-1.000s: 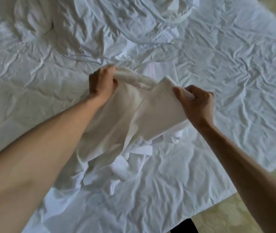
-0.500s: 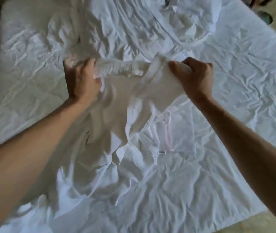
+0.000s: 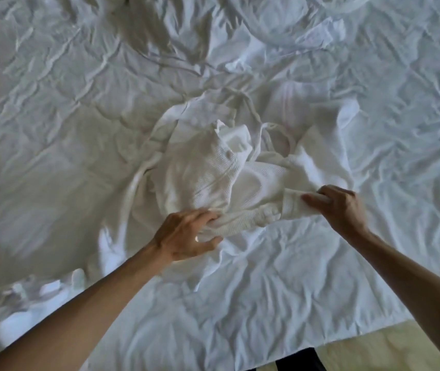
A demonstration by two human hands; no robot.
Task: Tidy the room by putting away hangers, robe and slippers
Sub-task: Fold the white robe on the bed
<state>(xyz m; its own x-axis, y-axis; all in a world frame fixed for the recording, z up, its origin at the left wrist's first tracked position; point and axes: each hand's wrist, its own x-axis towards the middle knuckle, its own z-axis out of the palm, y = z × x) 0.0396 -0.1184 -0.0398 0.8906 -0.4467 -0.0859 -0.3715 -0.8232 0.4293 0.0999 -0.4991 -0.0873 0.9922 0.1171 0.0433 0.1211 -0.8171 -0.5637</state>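
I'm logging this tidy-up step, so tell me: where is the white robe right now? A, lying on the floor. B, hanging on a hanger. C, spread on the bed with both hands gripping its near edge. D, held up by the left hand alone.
C: the robe lies crumpled on the bed sheet, while the left hand and right hand each grip its near edge.

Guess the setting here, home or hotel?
Probably a bedroom, possibly a hotel: a wrinkled white bed sheet fills the view, both hands hold a white waffle robe on it, pale floor beyond.
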